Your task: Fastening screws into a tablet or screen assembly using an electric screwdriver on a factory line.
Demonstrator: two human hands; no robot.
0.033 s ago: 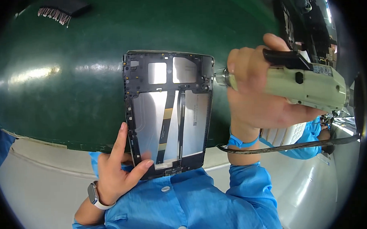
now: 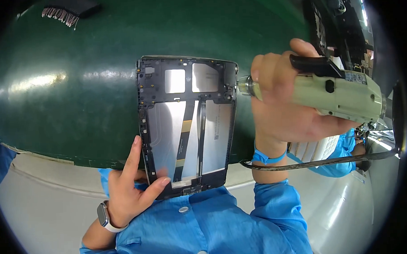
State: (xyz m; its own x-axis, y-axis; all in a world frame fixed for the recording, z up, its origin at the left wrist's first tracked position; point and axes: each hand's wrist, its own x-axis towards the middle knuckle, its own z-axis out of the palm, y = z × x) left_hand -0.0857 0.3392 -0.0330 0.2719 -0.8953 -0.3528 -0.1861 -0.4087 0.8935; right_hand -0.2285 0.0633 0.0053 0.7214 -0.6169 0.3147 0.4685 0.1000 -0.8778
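Pale-green electric screwdriver (image 2: 346, 97) sits clenched in the right hand (image 2: 279, 113), its bit at the upper right edge of an opened tablet (image 2: 167, 115). The tablet lies on the dark green surface (image 2: 77, 118), overhanging the near edge, where the left hand (image 2: 126, 188) grasps its lower left corner.

Blue buttoned shirt (image 2: 171, 231), white-strapped watch (image 2: 103, 214)

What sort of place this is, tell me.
Probably an electronics assembly workshop: an opened tablet-like device at a green bench, an electric screwdriver in the right hand, and a blue wrist strap.
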